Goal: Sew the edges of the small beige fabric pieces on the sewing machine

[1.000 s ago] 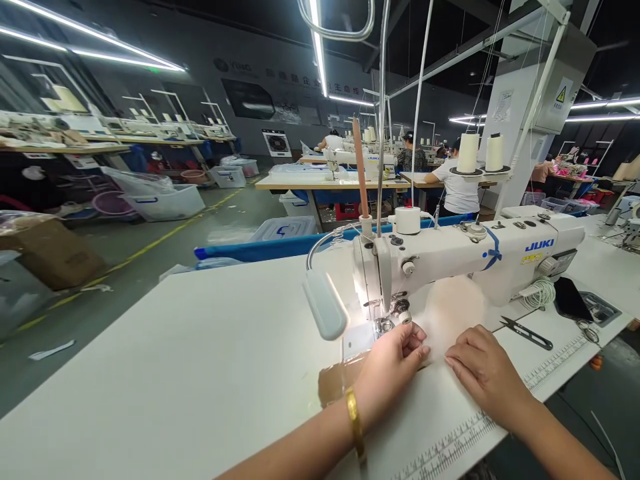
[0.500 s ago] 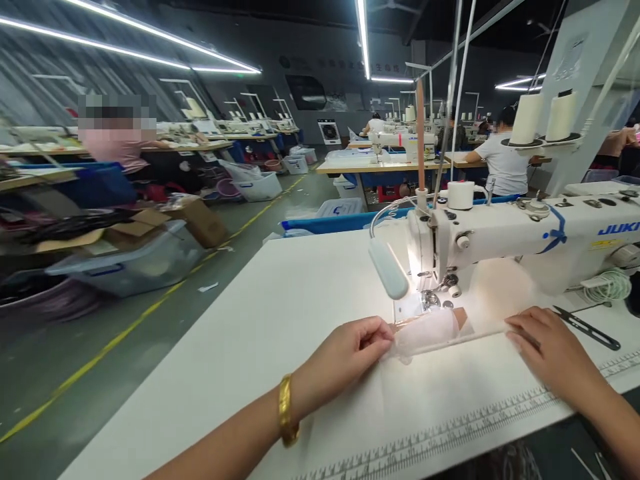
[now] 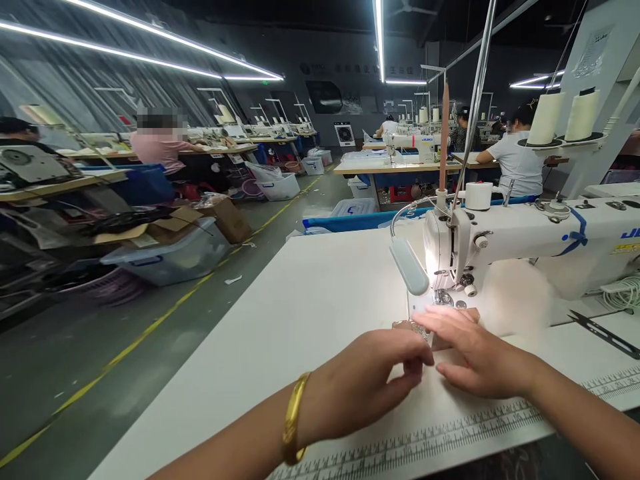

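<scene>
Right at the edge of my view, black snips (image 3: 595, 327) lie flat. Across to the left, a yellow line (image 3: 167, 312) runs away along the floor (image 3: 125, 383), a white scrap (image 3: 233, 280) to its right. Other side now: a clear bin (image 3: 177, 257) topped with open cardboard (image 3: 173, 225). Farther back I've got a co-worker in pink (image 3: 156, 152), another in white (image 3: 517, 167), and an air cooler (image 3: 344, 134) between them.

Cut-off blue "JU" (image 3: 631, 233) on sewing machine (image 3: 520, 230); numbers on ruler (image 3: 450, 433).

Lamp (image 3: 409, 267) brightens machine (image 3: 520, 230); ceiling (image 3: 330, 23) dark; left edge blurred
</scene>
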Demonstrator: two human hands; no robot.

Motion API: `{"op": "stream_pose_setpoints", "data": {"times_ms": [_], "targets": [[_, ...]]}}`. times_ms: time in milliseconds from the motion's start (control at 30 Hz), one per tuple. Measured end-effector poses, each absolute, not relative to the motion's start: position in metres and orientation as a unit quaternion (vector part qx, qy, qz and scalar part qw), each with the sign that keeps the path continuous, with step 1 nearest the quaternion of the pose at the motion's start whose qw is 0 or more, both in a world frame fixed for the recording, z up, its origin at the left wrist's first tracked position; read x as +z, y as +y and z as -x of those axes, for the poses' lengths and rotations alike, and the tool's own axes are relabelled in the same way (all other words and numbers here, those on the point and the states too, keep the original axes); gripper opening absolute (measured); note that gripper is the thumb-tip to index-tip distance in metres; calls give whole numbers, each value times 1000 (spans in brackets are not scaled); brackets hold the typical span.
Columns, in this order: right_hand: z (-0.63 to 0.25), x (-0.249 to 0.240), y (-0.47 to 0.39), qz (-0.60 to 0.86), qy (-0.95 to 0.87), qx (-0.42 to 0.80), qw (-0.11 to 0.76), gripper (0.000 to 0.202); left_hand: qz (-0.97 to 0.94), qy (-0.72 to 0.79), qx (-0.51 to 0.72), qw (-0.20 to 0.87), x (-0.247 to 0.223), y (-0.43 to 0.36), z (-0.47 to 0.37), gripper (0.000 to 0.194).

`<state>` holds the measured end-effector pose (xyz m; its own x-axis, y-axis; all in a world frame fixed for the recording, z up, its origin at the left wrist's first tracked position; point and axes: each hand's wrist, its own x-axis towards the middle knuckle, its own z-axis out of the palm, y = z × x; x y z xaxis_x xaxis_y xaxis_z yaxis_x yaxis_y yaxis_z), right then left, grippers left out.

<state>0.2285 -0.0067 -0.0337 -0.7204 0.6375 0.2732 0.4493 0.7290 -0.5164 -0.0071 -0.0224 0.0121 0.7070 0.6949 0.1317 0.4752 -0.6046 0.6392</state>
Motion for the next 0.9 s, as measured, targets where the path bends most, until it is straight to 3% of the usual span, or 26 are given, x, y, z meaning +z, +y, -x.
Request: {"op": "stream_pose_setpoints", "data": {"times_ms": [100,200,333,433,567,767,900], "targets": [[-223,-28,-3,325,-891,256,187,25,-903,303,172,252,27,-22,11,18],[-235,-34,-12,378,-863,193,274,12,-902,327,228,166,29,-13,25,17],[-251,-48,-38,379,-835,26,399,17,-911,299,265,107,18,-11,45,28],[-249,-49,-59,340,-876,24,342,18,-924,304,169,156,11,-20,54,27],[-244,-40,-72,257,-927,156,225,9,-891,354,128,252,2,-30,52,14],[-246,-55,-50,315,-887,172,292,27,-830,474,202,213,-29,-26,26,10],[-239,-67,-39,347,-883,144,281,42,-813,500,206,214,-43,-20,14,14]]}}
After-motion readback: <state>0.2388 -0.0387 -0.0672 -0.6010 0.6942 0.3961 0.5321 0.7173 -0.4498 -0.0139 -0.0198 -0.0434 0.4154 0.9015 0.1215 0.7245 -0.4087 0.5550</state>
